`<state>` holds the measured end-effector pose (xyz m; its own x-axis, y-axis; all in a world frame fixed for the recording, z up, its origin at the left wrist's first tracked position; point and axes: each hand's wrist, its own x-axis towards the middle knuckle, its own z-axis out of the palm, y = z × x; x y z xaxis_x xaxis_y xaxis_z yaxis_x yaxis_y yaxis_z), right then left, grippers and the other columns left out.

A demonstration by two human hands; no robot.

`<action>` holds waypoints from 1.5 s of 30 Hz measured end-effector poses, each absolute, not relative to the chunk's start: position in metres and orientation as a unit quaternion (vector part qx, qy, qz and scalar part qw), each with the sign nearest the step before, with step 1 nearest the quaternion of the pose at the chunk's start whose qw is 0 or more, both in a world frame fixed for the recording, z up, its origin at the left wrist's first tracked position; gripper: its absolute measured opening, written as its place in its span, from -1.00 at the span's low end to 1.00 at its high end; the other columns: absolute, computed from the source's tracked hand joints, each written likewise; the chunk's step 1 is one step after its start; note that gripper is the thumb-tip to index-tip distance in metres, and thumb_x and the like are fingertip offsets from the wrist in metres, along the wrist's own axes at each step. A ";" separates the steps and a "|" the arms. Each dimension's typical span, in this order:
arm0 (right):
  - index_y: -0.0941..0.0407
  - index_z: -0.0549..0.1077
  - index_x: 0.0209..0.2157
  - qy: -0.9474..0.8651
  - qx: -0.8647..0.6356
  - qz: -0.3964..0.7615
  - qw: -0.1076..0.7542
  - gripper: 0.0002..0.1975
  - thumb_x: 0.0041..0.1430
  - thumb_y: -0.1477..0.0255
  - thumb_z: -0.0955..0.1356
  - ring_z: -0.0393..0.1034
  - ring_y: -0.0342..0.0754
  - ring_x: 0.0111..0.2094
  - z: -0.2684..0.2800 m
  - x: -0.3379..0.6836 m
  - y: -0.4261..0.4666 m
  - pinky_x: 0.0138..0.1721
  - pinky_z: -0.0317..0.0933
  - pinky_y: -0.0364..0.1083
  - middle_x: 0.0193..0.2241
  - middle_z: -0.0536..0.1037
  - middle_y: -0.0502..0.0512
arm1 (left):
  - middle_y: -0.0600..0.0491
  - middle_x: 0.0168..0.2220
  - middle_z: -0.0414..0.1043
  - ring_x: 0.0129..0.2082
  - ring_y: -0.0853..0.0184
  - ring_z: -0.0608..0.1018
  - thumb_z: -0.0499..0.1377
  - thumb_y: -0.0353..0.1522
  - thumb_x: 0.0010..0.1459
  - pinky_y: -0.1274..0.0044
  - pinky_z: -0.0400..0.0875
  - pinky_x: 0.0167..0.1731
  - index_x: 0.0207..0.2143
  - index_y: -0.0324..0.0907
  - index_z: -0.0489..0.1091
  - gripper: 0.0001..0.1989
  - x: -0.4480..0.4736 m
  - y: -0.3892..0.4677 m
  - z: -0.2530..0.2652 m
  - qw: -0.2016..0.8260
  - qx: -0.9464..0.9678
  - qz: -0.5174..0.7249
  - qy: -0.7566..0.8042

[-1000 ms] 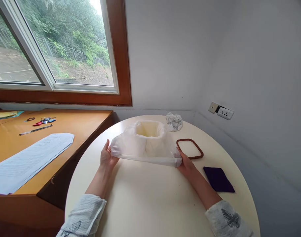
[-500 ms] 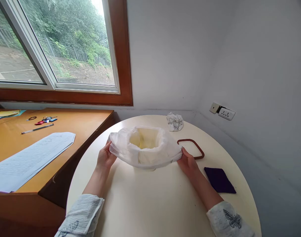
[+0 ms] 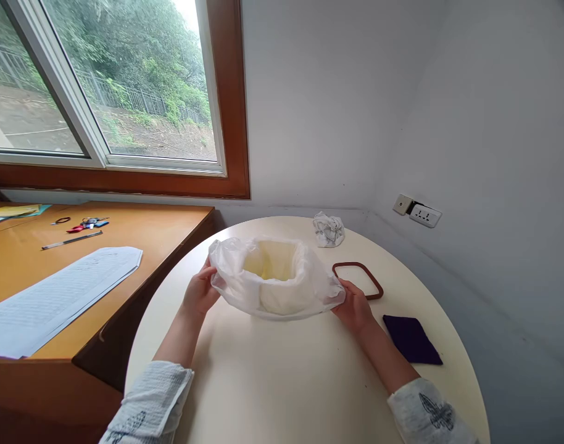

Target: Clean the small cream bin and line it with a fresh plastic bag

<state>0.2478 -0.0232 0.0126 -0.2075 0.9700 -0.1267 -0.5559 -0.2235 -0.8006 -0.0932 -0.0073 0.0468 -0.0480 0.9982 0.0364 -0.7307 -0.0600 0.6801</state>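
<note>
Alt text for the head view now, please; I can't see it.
The left hand and right hand grip opposite sides of a translucent white bag draped over a pale yellow container on a round cream table. To the right lie a crumpled white bundle, a reddish-brown frame and a dark purple square; papers lie on a wooden desk at left.

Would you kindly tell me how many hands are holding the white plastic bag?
2: the left hand grips the white plastic bag at its left side, the right hand at its right. Some fingers are hidden, but no other hand shows.
</note>
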 end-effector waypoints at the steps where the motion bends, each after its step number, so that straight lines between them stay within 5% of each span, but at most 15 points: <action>1: 0.10 0.43 -0.21 -0.336 -0.323 0.711 0.526 -0.76 0.10 0.36 0.25 0.43 -0.02 -0.18 0.016 0.247 -0.023 -0.21 0.32 -0.05 -0.23 0.55 0.06 | 0.12 -0.40 0.49 -0.48 0.40 0.52 0.05 -0.65 -0.12 0.65 0.41 -0.50 -0.11 -0.06 0.37 -0.48 -0.093 -0.006 0.049 0.637 0.272 0.674 0.257; 6: 0.08 0.36 -0.04 -0.394 -0.302 0.691 0.525 -0.64 0.09 0.41 0.23 0.39 0.00 -0.09 0.030 0.244 -0.014 -0.17 0.31 -0.04 -0.06 0.47 0.08 | 0.10 -0.36 0.49 -0.49 0.40 0.52 0.07 -0.65 -0.15 0.66 0.38 -0.56 -0.14 -0.06 0.39 -0.49 -0.093 0.006 0.068 0.627 0.326 0.653 0.274; 15: -0.05 0.39 -0.07 -0.350 -0.259 0.673 0.597 -0.58 0.01 0.56 0.29 0.32 -0.11 -0.02 0.065 0.257 0.005 -0.06 0.26 -0.10 0.01 0.41 -0.10 | 0.13 -0.41 0.45 -0.55 0.45 0.46 0.17 -0.62 -0.20 0.66 0.40 -0.57 -0.06 -0.05 0.34 -0.41 -0.107 0.006 0.114 0.583 0.427 0.622 0.301; 21: -0.03 0.43 -0.16 -0.334 -0.248 0.659 0.627 -0.61 -0.05 0.60 0.27 0.38 -0.13 -0.13 0.083 0.265 -0.014 -0.12 0.26 -0.10 -0.16 0.51 -0.08 | 0.10 -0.40 0.46 -0.49 0.41 0.46 0.20 -0.60 -0.22 0.64 0.39 -0.52 -0.12 -0.07 0.39 -0.46 -0.125 -0.006 0.116 0.569 0.438 0.626 0.304; 26: -0.05 0.43 -0.22 -0.307 -0.286 0.668 0.614 -0.64 -0.09 0.55 0.29 0.41 -0.07 -0.23 0.075 0.280 -0.031 -0.22 0.27 -0.03 -0.26 0.54 -0.08 | 0.09 -0.54 0.40 -0.52 0.42 0.43 0.23 -0.56 -0.23 0.61 0.37 -0.51 -0.52 -0.22 0.44 -0.86 -0.150 -0.014 0.103 0.570 0.431 0.629 0.304; 30: 0.00 0.44 -0.27 -0.313 -0.303 0.663 0.609 -0.70 -0.13 0.51 0.31 0.41 0.00 -0.28 0.062 0.287 -0.041 -0.28 0.26 0.00 -0.28 0.53 -0.01 | 0.11 -0.57 0.30 -0.56 0.47 0.36 0.27 -0.51 -0.21 0.64 0.31 -0.56 -0.71 -0.25 0.30 -0.82 -0.158 -0.026 0.095 0.586 0.441 0.611 0.298; 37: 0.08 0.47 -0.35 -0.321 -0.332 0.669 0.583 -0.76 -0.17 0.47 0.33 0.38 -0.05 -0.37 0.030 0.281 -0.052 -0.32 0.24 -0.07 -0.40 0.53 0.05 | 0.13 -0.51 0.30 -0.54 0.50 0.34 0.27 -0.47 -0.23 0.66 0.27 -0.53 -0.71 -0.24 0.22 -0.77 -0.148 -0.041 0.065 0.587 0.417 0.589 0.367; 45: 0.14 0.44 -0.44 -0.434 -0.388 0.644 0.496 -0.84 -0.19 0.49 0.30 0.19 -0.19 -0.61 0.008 0.249 -0.056 -0.55 0.04 -0.19 -0.60 0.42 -0.04 | 0.19 -0.69 0.21 -0.68 0.50 0.24 0.13 -0.47 -0.26 0.64 0.11 -0.63 -0.66 -0.23 0.27 -0.95 -0.088 -0.049 0.034 0.562 0.480 0.452 0.499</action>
